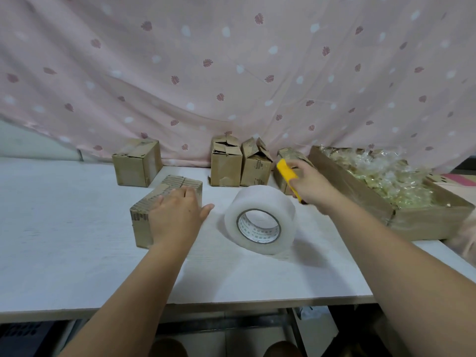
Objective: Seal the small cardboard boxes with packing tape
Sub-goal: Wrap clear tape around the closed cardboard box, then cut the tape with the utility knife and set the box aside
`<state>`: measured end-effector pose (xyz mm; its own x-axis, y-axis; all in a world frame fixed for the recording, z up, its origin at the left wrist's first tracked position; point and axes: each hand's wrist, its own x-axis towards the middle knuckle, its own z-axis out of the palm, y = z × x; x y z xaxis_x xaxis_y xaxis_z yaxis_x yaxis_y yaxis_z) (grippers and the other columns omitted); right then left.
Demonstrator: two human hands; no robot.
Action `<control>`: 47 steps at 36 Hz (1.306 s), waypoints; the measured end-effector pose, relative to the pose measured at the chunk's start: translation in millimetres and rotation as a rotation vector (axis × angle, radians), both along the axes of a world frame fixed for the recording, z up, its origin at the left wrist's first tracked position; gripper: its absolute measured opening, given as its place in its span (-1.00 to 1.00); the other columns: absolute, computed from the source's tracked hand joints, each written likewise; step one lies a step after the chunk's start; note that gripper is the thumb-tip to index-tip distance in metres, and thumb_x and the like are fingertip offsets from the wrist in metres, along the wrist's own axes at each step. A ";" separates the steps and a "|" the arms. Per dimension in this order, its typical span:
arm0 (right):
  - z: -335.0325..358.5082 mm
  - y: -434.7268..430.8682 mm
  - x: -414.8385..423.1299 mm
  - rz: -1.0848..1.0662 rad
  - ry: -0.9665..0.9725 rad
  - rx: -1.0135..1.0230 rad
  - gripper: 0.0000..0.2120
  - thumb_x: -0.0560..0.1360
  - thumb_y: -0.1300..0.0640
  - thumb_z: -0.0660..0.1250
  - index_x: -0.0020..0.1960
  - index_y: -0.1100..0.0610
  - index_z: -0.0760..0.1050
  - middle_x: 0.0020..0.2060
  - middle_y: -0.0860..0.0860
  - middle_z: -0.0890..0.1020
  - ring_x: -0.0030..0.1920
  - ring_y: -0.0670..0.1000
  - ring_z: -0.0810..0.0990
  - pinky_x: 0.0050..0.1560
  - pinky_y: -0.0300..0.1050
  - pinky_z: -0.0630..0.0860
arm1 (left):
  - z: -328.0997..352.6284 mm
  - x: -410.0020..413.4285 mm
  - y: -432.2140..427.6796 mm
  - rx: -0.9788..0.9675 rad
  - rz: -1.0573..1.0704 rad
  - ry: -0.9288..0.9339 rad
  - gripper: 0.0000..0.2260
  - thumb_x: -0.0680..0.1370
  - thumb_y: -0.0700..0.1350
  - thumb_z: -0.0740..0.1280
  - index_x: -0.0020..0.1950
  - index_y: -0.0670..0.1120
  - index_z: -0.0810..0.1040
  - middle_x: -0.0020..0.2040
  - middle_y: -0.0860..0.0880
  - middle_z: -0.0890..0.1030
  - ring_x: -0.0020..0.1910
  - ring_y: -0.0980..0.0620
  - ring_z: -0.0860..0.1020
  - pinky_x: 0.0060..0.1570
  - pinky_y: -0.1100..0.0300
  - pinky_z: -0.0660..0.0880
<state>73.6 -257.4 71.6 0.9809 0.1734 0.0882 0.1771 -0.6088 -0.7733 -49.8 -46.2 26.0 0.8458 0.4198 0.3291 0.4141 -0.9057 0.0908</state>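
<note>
A small cardboard box (144, 215) lies on the white table (64, 240) in the middle. My left hand (177, 215) rests flat on its top and right side, fingers spread. A large roll of clear packing tape (260, 220) stands on its edge just right of that box. Beyond the roll, my right hand (311, 181) is closed around a yellow utility knife (286, 172), held above the table. Along the back stand more small boxes: a closed one (136, 163) at the left, two with loose flaps (226, 163) (256, 166), and one (283, 176) partly hidden behind my right hand.
A long open cardboard carton (360, 191) filled with crinkled clear plastic wrapping sits at the right. A pink patterned curtain (231, 73) hangs behind the table. The table's front edge runs just below my forearms, with the floor underneath.
</note>
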 end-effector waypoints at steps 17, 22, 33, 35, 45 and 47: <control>46.7 97.9 -21.6 0.324 0.377 0.670 -0.93 0.53 0.32 0.26 -0.04 0.18 0.44 -0.10 0.04 0.71 -0.21 -0.06 0.65 -0.35 -0.31 0.53 | -1.6 3.5 3.0 0.041 -0.002 0.039 -0.44 0.61 0.28 0.00 0.46 -0.05 0.27 0.37 0.01 0.43 0.34 -0.02 0.40 0.27 0.10 0.34; 44.3 115.0 -20.1 0.302 0.093 0.431 -0.72 0.52 -0.05 0.39 -0.03 0.19 0.56 -0.46 -0.06 0.45 -0.33 -0.01 0.45 -0.33 -0.23 0.36 | -2.9 5.2 4.3 -0.007 -0.002 0.032 -0.42 0.60 0.29 0.02 0.49 -0.05 0.24 0.42 0.01 0.40 0.40 -0.02 0.34 0.31 0.08 0.30; 19.2 124.4 -20.6 0.248 0.192 0.697 -0.75 0.53 0.02 0.39 -0.02 0.19 0.44 -0.26 0.07 0.62 -0.22 0.07 0.66 -0.09 -0.07 0.66 | -1.9 9.7 3.8 -0.049 0.041 0.002 -0.27 0.57 0.32 0.07 0.57 -0.10 -0.01 0.43 -0.04 0.40 0.41 -0.02 0.35 0.31 0.08 0.31; 16.4 124.9 -16.8 0.226 0.196 0.732 -0.74 0.49 0.14 0.46 0.04 0.21 0.42 -0.30 0.06 0.58 -0.31 0.01 0.60 -0.27 -0.20 0.59 | -3.4 10.9 4.1 -0.051 0.044 0.006 -0.26 0.57 0.33 0.07 0.58 -0.10 -0.02 0.43 -0.04 0.39 0.42 -0.01 0.33 0.33 0.09 0.30; 11.6 125.4 -10.6 0.080 0.194 0.714 -0.72 0.43 0.37 0.26 -0.23 0.09 0.22 -0.57 -0.04 0.24 -0.65 -0.10 0.19 -0.57 -0.33 0.16 | -6.5 12.5 4.9 -0.057 0.060 -0.020 -0.24 0.55 0.35 0.07 0.58 -0.09 -0.02 0.43 -0.03 0.40 0.42 -0.01 0.34 0.34 0.09 0.30; 13.6 123.6 -11.4 0.064 0.188 0.692 -0.74 0.41 0.37 0.24 -0.28 0.10 0.21 -0.65 -0.07 0.23 -0.66 -0.09 0.18 -0.56 -0.35 0.15 | -6.8 12.3 4.6 -0.048 0.055 -0.021 -0.25 0.56 0.34 0.06 0.58 -0.10 -0.02 0.44 -0.04 0.39 0.44 -0.01 0.32 0.36 0.10 0.27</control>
